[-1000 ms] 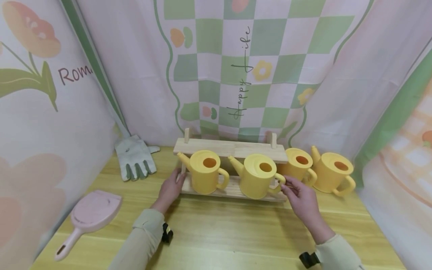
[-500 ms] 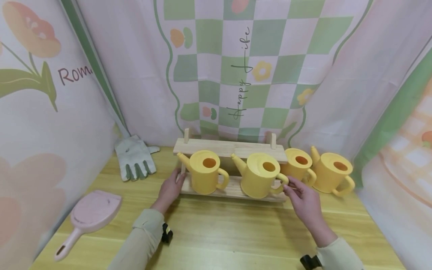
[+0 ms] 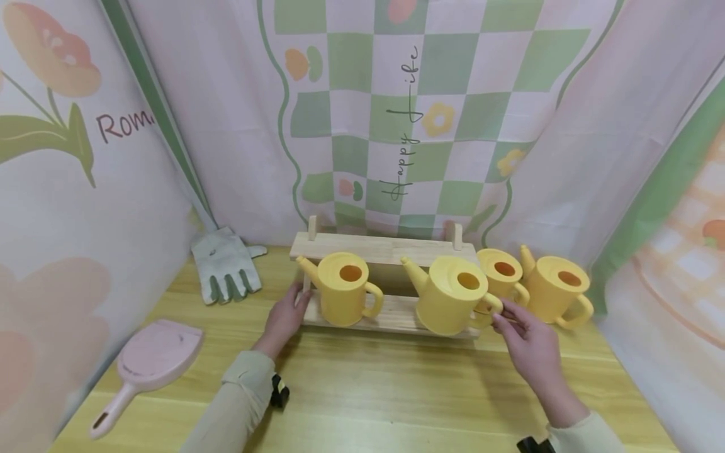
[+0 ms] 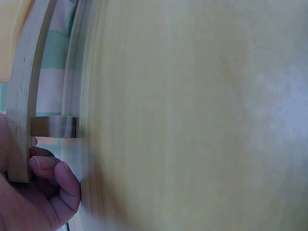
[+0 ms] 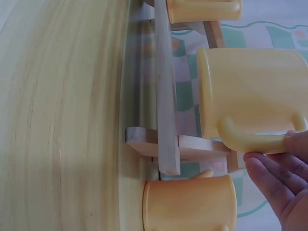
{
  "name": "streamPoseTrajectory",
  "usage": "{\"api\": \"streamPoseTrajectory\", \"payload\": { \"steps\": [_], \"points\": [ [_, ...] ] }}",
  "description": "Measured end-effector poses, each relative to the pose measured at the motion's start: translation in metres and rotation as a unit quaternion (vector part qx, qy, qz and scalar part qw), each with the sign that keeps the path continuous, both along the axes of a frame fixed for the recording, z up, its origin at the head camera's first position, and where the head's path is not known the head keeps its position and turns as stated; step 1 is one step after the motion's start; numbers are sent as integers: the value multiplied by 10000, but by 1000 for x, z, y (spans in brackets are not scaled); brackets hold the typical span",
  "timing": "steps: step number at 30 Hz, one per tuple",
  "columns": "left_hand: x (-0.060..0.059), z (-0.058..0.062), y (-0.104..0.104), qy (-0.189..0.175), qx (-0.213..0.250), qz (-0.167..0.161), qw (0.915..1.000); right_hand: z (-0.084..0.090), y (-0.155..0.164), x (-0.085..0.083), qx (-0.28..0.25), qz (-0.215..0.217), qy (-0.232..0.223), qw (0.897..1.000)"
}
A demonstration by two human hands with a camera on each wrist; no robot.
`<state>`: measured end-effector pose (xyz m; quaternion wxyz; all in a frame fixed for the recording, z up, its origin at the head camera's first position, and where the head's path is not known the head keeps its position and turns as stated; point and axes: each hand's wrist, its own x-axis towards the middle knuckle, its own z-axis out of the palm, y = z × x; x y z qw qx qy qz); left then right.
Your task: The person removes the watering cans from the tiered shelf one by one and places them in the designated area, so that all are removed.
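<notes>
My left hand (image 3: 285,316) grips the left end of the lower board (image 3: 391,314) of a small two-tier wooden shelf; in the left wrist view its fingers (image 4: 67,185) curl round the board's end. With thumb and fingers, my right hand (image 3: 532,343) pinches the handle of a yellow watering can (image 3: 447,305), spout pointing left. The right wrist view shows a gap between this can's base (image 5: 204,96) and the board, so it hangs just above the right end. Another yellow watering can (image 3: 342,299) stands on the board's left half.
Two more yellow watering cans, a partly hidden one (image 3: 498,267) and a full one (image 3: 557,292), stand right of the shelf. A grey work glove (image 3: 226,261) and a pink dustpan (image 3: 158,352) lie at left on the wooden table (image 3: 362,390). Printed curtains (image 3: 226,126) hang behind.
My right hand has moved right, carrying the watering can along toward the right end of the lower board. My left hand and the shelf have stayed put.
</notes>
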<state>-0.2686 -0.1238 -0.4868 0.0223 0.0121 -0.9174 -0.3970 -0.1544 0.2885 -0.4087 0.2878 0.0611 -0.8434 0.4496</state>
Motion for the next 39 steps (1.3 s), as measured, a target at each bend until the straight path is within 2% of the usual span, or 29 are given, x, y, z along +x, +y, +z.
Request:
{"api": "streamPoseTrajectory", "payload": {
  "steps": [7,15,27,32,39],
  "points": [
    [0,-1,0,90,-60,-43,9999,3,10,9,-36,-105,-1,9999],
    [0,0,-1,-77,10,-38,10000,5,23,19,-51,-276,95,9996],
    [0,0,0,-40,48,-33,10000,5,44,35,-277,-696,-317,9967],
    [1,1,1,104,-68,1,9999,5,51,41,-364,-945,-470,9937],
    [1,1,2,162,-71,-1,9998,1,64,51,-344,-1171,-523,9911]
  ]
}}
